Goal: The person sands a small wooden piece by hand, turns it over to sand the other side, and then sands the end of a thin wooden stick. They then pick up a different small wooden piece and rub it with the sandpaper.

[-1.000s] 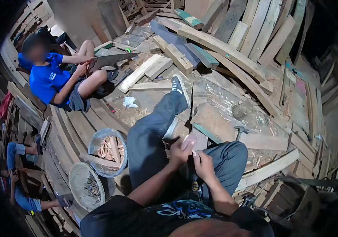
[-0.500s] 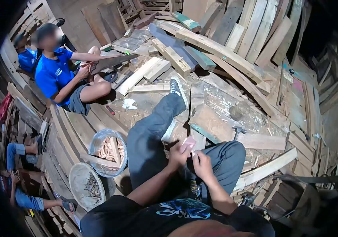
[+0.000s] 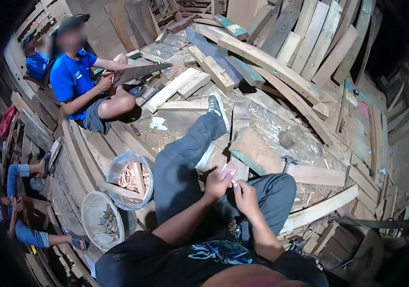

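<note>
I sit on a floor of planks with my legs stretched out in grey trousers. My left hand (image 3: 218,184) grips a small pinkish block (image 3: 228,171) over my lap. My right hand (image 3: 245,196) is pressed up against it, fingertips pinching something small and pale at the block's lower edge; I cannot make out what it is. A hammer (image 3: 288,160) lies on the boards just beyond my right knee.
A person in a blue shirt (image 3: 73,79) sits at the far left holding a handsaw (image 3: 137,72). A bucket of wood pieces (image 3: 130,181) and a round pan of nails (image 3: 103,221) stand left of my leg. Stacked planks (image 3: 271,57) fill the far side.
My hands have stayed together on the pinkish block, shifting only slightly. The person in blue has sat up straighter, and the view has drifted a little.
</note>
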The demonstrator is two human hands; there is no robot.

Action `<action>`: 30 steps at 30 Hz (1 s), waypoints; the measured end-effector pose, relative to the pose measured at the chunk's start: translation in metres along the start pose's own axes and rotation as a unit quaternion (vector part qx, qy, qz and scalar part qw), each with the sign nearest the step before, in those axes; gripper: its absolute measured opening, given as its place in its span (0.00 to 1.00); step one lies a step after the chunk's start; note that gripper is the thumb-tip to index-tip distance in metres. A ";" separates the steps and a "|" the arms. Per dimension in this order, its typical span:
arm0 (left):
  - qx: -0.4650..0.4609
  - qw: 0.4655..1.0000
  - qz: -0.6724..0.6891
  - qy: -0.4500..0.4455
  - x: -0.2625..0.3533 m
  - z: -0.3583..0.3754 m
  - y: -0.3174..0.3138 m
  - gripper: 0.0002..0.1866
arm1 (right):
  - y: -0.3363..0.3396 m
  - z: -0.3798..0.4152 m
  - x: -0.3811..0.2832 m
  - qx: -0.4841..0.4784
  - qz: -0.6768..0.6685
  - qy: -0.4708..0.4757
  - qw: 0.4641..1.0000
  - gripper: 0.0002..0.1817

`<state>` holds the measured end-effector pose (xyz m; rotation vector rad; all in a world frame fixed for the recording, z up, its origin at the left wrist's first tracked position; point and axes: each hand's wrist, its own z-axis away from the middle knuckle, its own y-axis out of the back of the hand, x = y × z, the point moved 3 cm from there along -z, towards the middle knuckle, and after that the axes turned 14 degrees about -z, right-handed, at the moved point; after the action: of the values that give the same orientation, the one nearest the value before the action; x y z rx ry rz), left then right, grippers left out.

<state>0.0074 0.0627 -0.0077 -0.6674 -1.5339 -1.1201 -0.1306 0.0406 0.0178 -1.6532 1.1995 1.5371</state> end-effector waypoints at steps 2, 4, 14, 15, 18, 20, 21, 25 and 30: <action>0.023 0.998 0.034 0.054 -0.008 -0.005 0.005 0.07 | 0.018 -0.014 0.006 -0.046 0.040 -0.037 0.997 0.11; 0.039 0.990 0.071 0.114 -0.018 -0.003 0.008 0.07 | 0.056 -0.044 -0.001 0.060 0.098 -0.006 0.993 0.13; 0.029 0.999 0.041 0.008 -0.003 0.000 -0.003 0.08 | 0.075 -0.139 -0.134 -0.196 0.070 0.152 0.966 0.11; 0.028 0.998 0.049 0.008 -0.003 0.000 -0.003 0.08 | 0.073 -0.136 -0.137 -0.210 0.084 0.143 0.964 0.11; 0.024 0.997 0.069 0.012 -0.006 0.005 0.000 0.08 | 0.074 -0.130 -0.133 -0.202 0.128 0.114 0.964 0.11; 0.046 0.999 0.026 0.006 -0.006 0.007 0.004 0.07 | 0.091 -0.134 -0.124 -0.130 0.165 0.087 0.974 0.11; 0.037 0.998 0.053 0.017 -0.008 0.003 0.002 0.08 | 0.096 -0.134 -0.124 -0.029 0.191 0.198 0.961 0.11; 0.016 0.998 0.040 0.042 -0.004 0.001 -0.004 0.08 | 0.098 -0.139 -0.124 -0.009 0.181 0.234 0.955 0.13; 0.034 0.998 0.059 0.003 0.003 0.001 -0.005 0.08 | 0.076 -0.133 -0.112 -0.151 0.155 0.153 0.964 0.10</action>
<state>0.0021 0.0615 -0.0066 -0.6977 -1.5017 -0.9761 -0.1301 -0.0834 0.1620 -2.0359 1.5034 1.7690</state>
